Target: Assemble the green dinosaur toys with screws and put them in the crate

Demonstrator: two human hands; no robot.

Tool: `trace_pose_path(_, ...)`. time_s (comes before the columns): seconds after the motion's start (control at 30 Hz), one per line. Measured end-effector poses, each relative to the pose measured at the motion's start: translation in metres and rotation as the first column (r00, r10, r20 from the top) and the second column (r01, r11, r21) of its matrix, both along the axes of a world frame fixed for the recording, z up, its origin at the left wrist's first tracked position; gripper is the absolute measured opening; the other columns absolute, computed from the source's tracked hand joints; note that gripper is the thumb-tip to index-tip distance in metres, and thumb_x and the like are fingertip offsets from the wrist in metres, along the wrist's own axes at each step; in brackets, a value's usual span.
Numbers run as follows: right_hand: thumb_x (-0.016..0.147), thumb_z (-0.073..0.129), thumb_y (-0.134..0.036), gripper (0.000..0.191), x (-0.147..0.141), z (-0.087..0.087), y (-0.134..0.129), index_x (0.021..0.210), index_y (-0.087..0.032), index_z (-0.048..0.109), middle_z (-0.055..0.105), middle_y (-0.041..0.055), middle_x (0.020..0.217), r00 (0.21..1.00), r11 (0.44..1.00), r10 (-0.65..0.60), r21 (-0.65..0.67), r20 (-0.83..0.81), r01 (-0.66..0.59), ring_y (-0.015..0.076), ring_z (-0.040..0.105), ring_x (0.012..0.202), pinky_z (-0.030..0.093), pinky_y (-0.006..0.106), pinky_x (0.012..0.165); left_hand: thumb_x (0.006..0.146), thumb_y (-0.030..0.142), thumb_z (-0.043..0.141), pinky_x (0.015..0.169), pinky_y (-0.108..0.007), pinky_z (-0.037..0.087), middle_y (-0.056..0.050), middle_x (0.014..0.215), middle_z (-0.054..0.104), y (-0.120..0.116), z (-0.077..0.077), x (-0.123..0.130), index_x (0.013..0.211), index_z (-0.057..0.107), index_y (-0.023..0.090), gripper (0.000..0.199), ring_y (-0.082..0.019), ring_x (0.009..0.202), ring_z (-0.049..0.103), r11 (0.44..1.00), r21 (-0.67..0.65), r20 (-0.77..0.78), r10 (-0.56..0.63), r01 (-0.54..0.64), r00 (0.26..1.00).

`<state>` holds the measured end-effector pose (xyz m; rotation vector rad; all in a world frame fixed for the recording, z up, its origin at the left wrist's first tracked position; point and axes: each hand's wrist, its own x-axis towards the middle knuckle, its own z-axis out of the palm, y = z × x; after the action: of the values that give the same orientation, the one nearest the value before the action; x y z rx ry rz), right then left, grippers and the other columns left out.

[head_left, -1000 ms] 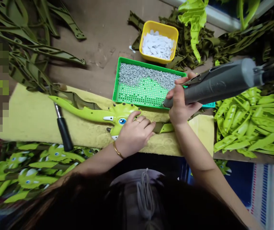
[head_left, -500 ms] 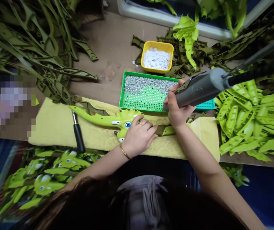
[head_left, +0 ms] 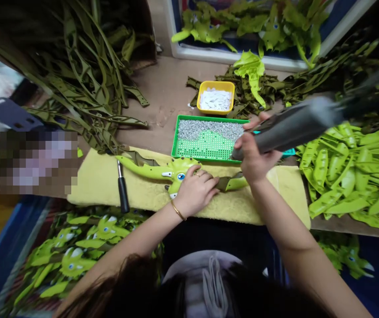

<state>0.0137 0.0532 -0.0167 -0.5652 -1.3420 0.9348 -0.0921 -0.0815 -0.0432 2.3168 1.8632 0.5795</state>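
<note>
My left hand (head_left: 196, 189) is closed over a lime-green plastic dinosaur toy (head_left: 154, 171), pressing it on a yellow cloth (head_left: 90, 190). The toy has a horned head with a blue eye and long arms reaching out to both sides; my hand hides part of the head. In my right hand (head_left: 258, 159) is a grey power screwdriver (head_left: 285, 128), tilted, its tip at the front right of a green perforated tray (head_left: 175, 145) of small metal screws. Whether the tip touches a screw I cannot tell. A black-handled screwdriver (head_left: 123, 194) lies on the cloth left of the toy.
A yellow bowl (head_left: 232, 99) of white pieces stands behind the tray. Olive plastic parts (head_left: 86, 88) pile up at the left, lime-green parts (head_left: 348, 172) at the right. A white-rimmed bin (head_left: 216, 56) holds dinosaur pieces at the back. More toys (head_left: 73, 265) lie below the table edge.
The camera view has shifted, so the table's things appear lower, many also further right. Both hands keep their holds, and the power screwdriver's tip stays over the front of the screw tray.
</note>
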Motion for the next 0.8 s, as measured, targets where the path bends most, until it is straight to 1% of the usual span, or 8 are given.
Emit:
trace_pose_path(0.07, 0.079, 0.072, -0.035, 0.038, 0.012, 0.012, -0.010, 0.115, -0.032, 0.061, 0.065, -0.0028, 0.091, 0.999, 1.000, 0.022, -0.003, -0.049, -0.022, 0.0062, 0.058, 0.050, 0.050, 0.022, 0.048, 0.091, 0.031, 0.057, 0.099, -0.048, 0.039, -0.006, 0.091, 0.073, 0.001, 0.000, 0.000, 0.106, 0.069, 0.018, 0.023, -0.022, 0.090, 0.064, 1.000, -0.013, 0.011, 0.000, 0.000, 1.000)
trace_pose_path(0.17, 0.079, 0.072, -0.036, 0.036, 0.025, 0.017, -0.024, 0.113, -0.033, 0.062, 0.063, -0.0027, 0.093, 0.997, 0.996, 0.079, -0.047, -0.002, -0.079, 0.0055, 0.058, 0.050, 0.050, 0.021, 0.047, 0.091, 0.030, 0.056, 0.099, -0.048, 0.038, -0.006, 0.091, 0.074, 0.002, 0.001, 0.000, 0.106, 0.069, 0.017, 0.024, -0.022, 0.090, 0.064, 0.999, -0.032, 0.041, -0.001, 0.002, 0.999)
trace_pose_path(0.37, 0.080, 0.071, -0.037, 0.036, 0.027, -0.009, -0.030, 0.114, -0.033, 0.060, 0.060, -0.0045, 0.083, 0.987, 0.988, 0.137, -0.082, 0.081, -0.131, 0.0051, 0.055, 0.050, 0.052, 0.023, 0.051, 0.092, 0.031, 0.055, 0.100, -0.048, 0.038, -0.007, 0.092, 0.074, 0.003, -0.001, 0.000, 0.105, 0.070, 0.015, 0.025, -0.023, 0.091, 0.064, 1.000, -0.015, 0.042, -0.001, 0.001, 0.999)
trace_pose_path(0.47, 0.081, 0.067, -0.046, 0.042, 0.030, -0.024, -0.029, 0.119, -0.032, 0.055, 0.060, -0.0046, 0.078, 0.968, 0.989, 0.133, -0.089, 0.213, -0.116, 0.0080, 0.055, 0.052, 0.053, 0.026, 0.054, 0.092, 0.030, 0.055, 0.099, -0.049, 0.040, -0.008, 0.093, 0.074, 0.002, -0.003, 0.000, 0.106, 0.069, 0.015, 0.025, -0.024, 0.092, 0.064, 1.000, -0.010, 0.043, -0.008, 0.008, 0.999)
trace_pose_path(0.53, 0.082, 0.065, -0.050, 0.048, 0.034, -0.025, -0.029, 0.124, -0.032, 0.051, 0.062, -0.0035, 0.080, 0.946, 0.988, 0.149, -0.085, 0.288, -0.130, 0.0095, 0.056, 0.054, 0.053, 0.027, 0.054, 0.091, 0.030, 0.055, 0.098, -0.049, 0.040, -0.008, 0.092, 0.074, 0.002, -0.004, 0.000, 0.105, 0.069, 0.015, 0.025, -0.024, 0.091, 0.064, 1.000, -0.008, 0.044, -0.005, 0.005, 0.999)
trace_pose_path(0.63, 0.083, 0.066, -0.042, 0.047, 0.030, -0.012, -0.025, 0.127, -0.035, 0.050, 0.063, -0.0026, 0.089, 0.940, 0.979, 0.200, -0.025, 0.276, -0.201, 0.0080, 0.056, 0.053, 0.052, 0.025, 0.051, 0.091, 0.030, 0.056, 0.099, -0.049, 0.042, -0.007, 0.090, 0.073, 0.003, -0.004, 0.000, 0.105, 0.069, 0.014, 0.024, -0.023, 0.090, 0.064, 1.000, 0.015, 0.030, -0.008, 0.007, 1.000)
trace_pose_path(0.73, 0.087, 0.061, -0.039, 0.038, 0.008, 0.002, -0.014, 0.124, -0.036, 0.051, 0.061, -0.0021, 0.098, 0.979, 0.996, 0.075, 0.043, 0.188, -0.084, 0.0059, 0.055, 0.052, 0.049, 0.022, 0.048, 0.090, 0.026, 0.057, 0.099, -0.050, 0.043, -0.008, 0.090, 0.073, 0.004, 0.001, 0.001, 0.105, 0.068, 0.013, 0.023, -0.023, 0.091, 0.065, 0.999, 0.035, 0.013, -0.022, 0.021, 1.000)
trace_pose_path(0.8, 0.089, 0.058, -0.041, 0.032, -0.009, 0.002, -0.004, 0.120, -0.035, 0.052, 0.059, -0.0018, 0.097, 0.986, 0.997, -0.041, 0.073, 0.161, 0.030, 0.0063, 0.054, 0.051, 0.049, 0.023, 0.048, 0.090, 0.023, 0.057, 0.103, -0.054, 0.040, -0.011, 0.103, 0.072, -0.002, 0.006, 0.001, 0.107, 0.067, 0.014, 0.022, -0.025, 0.100, 0.063, 0.998, 0.062, 0.015, -0.013, 0.012, 1.000)
